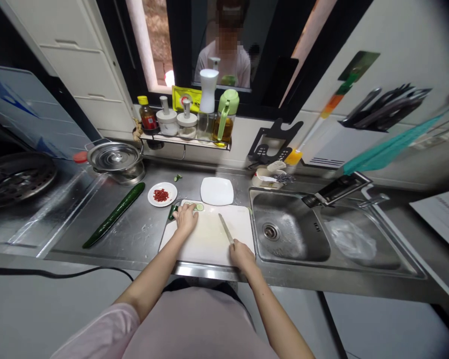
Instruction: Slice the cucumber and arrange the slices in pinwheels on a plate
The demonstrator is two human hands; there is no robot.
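My right hand [242, 255] grips a knife [226, 229] by its handle, the blade pointing away over the white cutting board [209, 247]. My left hand [186, 219] rests at the board's back left, its fingers spread among cucumber slices [199, 207]. Beside those fingers lies a dark green cucumber piece [172, 213], partly covered by the hand. A whole cucumber [114, 215] lies on the steel counter to the left. Behind the board are an empty white plate [217, 191] and a small round plate [171, 187] with chopped red bits [160, 194].
A double sink [292, 249] adjoins the board on the right, with a faucet [338, 189] and a plastic bag [349, 239]. A lidded pot [115, 159] stands back left. Behind is a rack [183, 141] of seasoning bottles. Small green scraps [177, 177] lie on the counter.
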